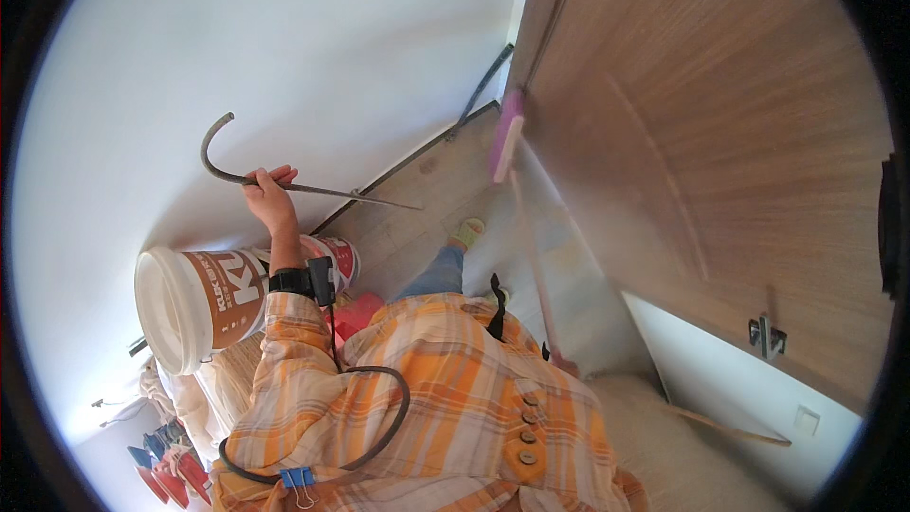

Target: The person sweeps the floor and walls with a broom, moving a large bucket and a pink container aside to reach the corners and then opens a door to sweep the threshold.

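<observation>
My left hand (270, 192) grips a dark hooked rod (320, 190). Its curved end rises to the left of the hand and its thin end points right, over the floor. My right hand (565, 366), small and blurred beside my shirt, is closed around the lower end of a long pole (537, 263). At the pole's far end is a purple and pale head (507, 135), perhaps a mop or broom, close to the wooden door panel (640, 121). Whether the head touches the panel I cannot tell.
A white and brown bucket (227, 299) lies at left near the white wall (284, 28), with a smaller red bucket (343, 263) behind it. Another dark rod (483, 89) leans in the corner. A metal door handle (767, 336) is at right; a red object (354, 316) sits beside me.
</observation>
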`<state>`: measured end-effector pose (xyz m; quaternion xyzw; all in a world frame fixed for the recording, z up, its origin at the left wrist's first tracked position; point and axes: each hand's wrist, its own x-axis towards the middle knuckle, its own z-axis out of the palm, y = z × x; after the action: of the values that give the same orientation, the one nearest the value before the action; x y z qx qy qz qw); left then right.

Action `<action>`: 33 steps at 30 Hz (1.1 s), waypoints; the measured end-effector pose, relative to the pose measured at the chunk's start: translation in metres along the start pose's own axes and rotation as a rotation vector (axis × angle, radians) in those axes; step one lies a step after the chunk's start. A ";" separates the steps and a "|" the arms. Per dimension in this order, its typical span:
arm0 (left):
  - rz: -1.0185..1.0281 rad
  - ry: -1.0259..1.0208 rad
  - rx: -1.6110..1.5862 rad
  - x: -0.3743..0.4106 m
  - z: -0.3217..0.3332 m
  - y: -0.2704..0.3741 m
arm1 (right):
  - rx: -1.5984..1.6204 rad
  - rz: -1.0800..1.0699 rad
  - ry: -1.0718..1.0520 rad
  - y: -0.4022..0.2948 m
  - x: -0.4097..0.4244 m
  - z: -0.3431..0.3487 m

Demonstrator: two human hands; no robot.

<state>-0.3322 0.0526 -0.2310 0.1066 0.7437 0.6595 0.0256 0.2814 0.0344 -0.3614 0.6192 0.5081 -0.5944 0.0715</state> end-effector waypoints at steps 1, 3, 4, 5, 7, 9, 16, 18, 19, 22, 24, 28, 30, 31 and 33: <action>-0.019 0.001 -0.013 0.001 0.003 0.000 | 0.070 0.102 0.001 -0.023 0.000 -0.002; -0.029 -0.028 -0.055 0.006 0.013 -0.001 | 0.175 0.275 0.010 -0.068 0.017 -0.002; -0.025 -0.031 -0.068 0.011 0.014 0.000 | 0.224 0.347 0.013 -0.088 0.032 0.002; -0.058 -0.077 -0.086 0.016 0.023 -0.002 | 0.253 0.346 0.007 -0.103 0.046 0.002; -0.064 -0.155 -0.118 0.019 0.048 0.004 | 0.308 0.351 -0.016 -0.124 0.069 0.007; -0.068 -0.246 -0.234 0.022 0.071 0.003 | 0.176 0.333 0.020 -0.137 0.084 0.011; -0.090 -0.440 -0.098 0.013 0.164 -0.025 | -0.684 -0.270 0.336 -0.071 0.082 0.005; -0.125 -0.522 -0.060 0.019 0.186 -0.047 | -0.662 -0.139 0.335 -0.092 0.060 -0.003; -0.162 -0.556 -0.008 0.020 0.200 -0.059 | -0.650 -0.072 0.349 -0.111 0.047 -0.010; -0.066 -0.636 0.026 0.026 0.244 -0.086 | -0.678 -0.045 0.380 -0.120 0.032 -0.022; -0.009 -0.700 0.027 0.030 0.273 -0.098 | -0.707 -0.029 0.388 -0.130 0.023 -0.024; 0.211 -0.681 0.357 0.036 0.330 -0.126 | -0.670 0.025 0.319 -0.163 0.011 -0.017; 0.265 -0.649 0.572 0.029 0.353 -0.132 | -0.659 -0.001 0.319 -0.165 0.009 -0.010; 0.212 -0.638 0.615 0.027 0.362 -0.138 | -0.648 -0.013 0.327 -0.164 0.008 -0.007; 0.101 -0.617 0.703 0.022 0.376 -0.154 | -0.625 -0.033 0.341 -0.164 0.005 -0.006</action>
<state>-0.3052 0.4074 -0.4291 0.3362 0.8733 0.3057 0.1757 0.1677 0.1188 -0.2792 0.6494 0.6801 -0.2992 0.1619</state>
